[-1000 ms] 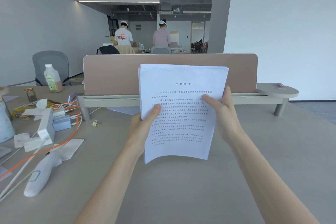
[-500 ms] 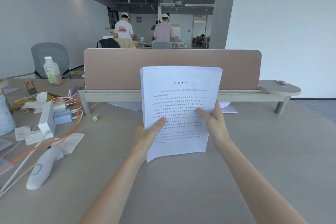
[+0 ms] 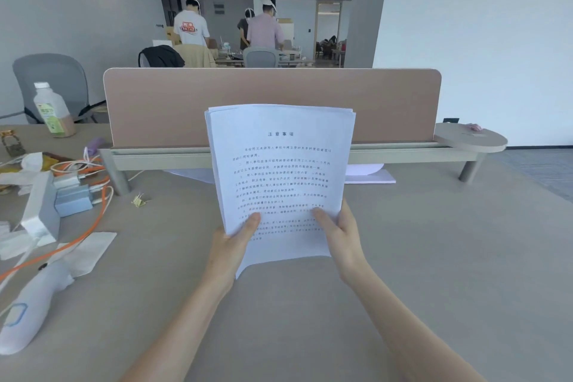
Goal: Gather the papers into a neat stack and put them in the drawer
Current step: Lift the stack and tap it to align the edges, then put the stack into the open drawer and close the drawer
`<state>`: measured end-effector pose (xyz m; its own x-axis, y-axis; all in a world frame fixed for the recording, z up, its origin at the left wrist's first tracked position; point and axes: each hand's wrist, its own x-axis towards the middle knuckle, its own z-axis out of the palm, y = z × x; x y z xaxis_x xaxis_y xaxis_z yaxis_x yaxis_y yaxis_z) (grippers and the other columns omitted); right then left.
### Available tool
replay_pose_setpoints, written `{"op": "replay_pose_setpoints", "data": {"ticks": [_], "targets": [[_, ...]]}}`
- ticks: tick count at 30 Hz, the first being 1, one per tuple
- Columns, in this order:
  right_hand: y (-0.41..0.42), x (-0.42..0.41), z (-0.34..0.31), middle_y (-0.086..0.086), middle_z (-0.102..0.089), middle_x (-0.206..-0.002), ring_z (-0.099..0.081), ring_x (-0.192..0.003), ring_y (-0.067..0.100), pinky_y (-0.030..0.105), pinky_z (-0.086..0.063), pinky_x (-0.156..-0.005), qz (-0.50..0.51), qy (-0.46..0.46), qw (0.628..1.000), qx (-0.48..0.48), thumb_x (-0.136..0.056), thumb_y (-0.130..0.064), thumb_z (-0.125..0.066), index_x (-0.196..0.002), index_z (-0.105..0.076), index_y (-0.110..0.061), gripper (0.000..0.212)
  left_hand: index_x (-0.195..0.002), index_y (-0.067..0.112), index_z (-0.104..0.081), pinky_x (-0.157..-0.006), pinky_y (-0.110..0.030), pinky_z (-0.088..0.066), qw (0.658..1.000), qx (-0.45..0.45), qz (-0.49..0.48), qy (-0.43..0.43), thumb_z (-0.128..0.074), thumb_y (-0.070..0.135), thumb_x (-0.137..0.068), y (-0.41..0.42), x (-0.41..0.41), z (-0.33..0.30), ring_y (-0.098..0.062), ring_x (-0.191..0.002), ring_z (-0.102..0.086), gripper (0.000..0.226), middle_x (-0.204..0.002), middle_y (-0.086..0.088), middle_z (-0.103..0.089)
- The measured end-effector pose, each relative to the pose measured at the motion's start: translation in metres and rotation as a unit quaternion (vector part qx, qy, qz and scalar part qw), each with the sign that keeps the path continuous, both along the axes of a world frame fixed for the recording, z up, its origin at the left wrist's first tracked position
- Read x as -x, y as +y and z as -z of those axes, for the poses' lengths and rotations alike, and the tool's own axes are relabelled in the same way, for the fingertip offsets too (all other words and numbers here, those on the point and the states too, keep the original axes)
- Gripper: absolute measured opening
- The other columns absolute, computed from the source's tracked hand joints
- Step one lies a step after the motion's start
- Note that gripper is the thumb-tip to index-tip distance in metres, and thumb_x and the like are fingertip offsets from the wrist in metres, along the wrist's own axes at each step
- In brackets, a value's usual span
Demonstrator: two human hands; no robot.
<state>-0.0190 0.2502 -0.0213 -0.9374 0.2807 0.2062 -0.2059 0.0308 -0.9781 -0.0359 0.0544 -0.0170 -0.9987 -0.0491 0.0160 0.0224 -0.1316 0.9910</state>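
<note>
The papers [image 3: 280,177] are held upright above the middle of the bench [image 3: 434,257], probably so that the bottom edges can be tapped level on it. The left hand [image 3: 231,245] and right hand [image 3: 341,236] are clamped on the lower corners, thumbs in front, the other fingers hidden behind. The top edges are slightly fanned, so squaring seems unfinished. No drawer is seen.

Desk left side — bottle [image 3: 53,110], orange cable [image 3: 90,220], white handheld device [image 3: 34,304] — behind, pink divider [image 3: 269,93].
</note>
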Motion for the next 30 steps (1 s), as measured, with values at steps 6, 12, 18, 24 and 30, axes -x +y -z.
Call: {"op": "replay_pose_setpoints", "data": {"ticks": [6,12,18,24,30], "targets": [[-0.001,-0.001,0.011,-0.013,-0.073,-0.121,-0.068,-0.112,0.007,0.030,-0.054,-0.092,0.021,-0.024,0.999,-0.004,-0.100,-0.019,-0.058,-0.125,-0.060,-0.033,0.029,-0.100,0.028,-0.075,-0.080,-0.027,-0.054,1.000,-0.008,-0.003,-0.011,-0.073,0.035,-0.086,0.000,0.003,0.010,0.005,-0.085,-0.072,0.015,-0.093,0.019,-0.079],[0.000,-0.011,0.010,-0.011,-0.073,-0.121,-0.069,-0.113,0.011,0.040,-0.055,-0.097,0.004,-0.070,0.996,-0.047,-0.096,-0.026,-0.059,-0.128,-0.060,-0.031,0.032,-0.095,0.032,-0.074,-0.072,-0.020,-0.049,0.999,0.008,0.014,-0.044,-0.071,0.038,-0.087,-0.005,-0.010,0.004,0.008,-0.084,-0.070,0.011,-0.084,0.027,-0.076],[0.009,-0.047,-0.012,0.001,-0.072,-0.108,-0.071,-0.101,0.022,0.050,-0.058,-0.090,0.034,-0.105,0.991,-0.071,-0.092,-0.024,-0.063,-0.105,-0.059,-0.017,0.016,-0.094,0.033,-0.071,-0.065,-0.022,-0.048,0.998,0.006,0.027,-0.055,-0.071,0.039,-0.087,-0.001,-0.044,-0.009,0.001,-0.088,-0.066,0.008,-0.092,0.021,-0.073],[0.031,-0.114,-0.016,0.009,-0.070,-0.101,-0.066,-0.087,0.025,0.038,-0.052,-0.076,0.072,-0.108,0.989,-0.067,-0.094,-0.023,-0.055,-0.100,-0.056,-0.006,0.019,-0.097,0.030,-0.072,-0.094,-0.038,-0.050,0.995,0.006,0.069,-0.076,-0.073,0.038,-0.086,0.020,-0.103,-0.012,-0.008,-0.099,-0.067,0.014,-0.102,0.015,-0.073],[0.080,-0.206,-0.010,0.003,-0.062,-0.092,-0.058,-0.081,0.021,0.037,-0.044,-0.072,0.131,-0.123,0.982,-0.058,-0.093,-0.023,-0.050,-0.102,-0.053,0.004,0.029,-0.099,0.032,-0.069,-0.101,-0.038,-0.044,0.984,0.011,0.149,-0.097,-0.070,0.045,-0.086,0.065,-0.173,-0.008,-0.009,-0.101,-0.062,0.018,-0.100,0.020,-0.069]]}}
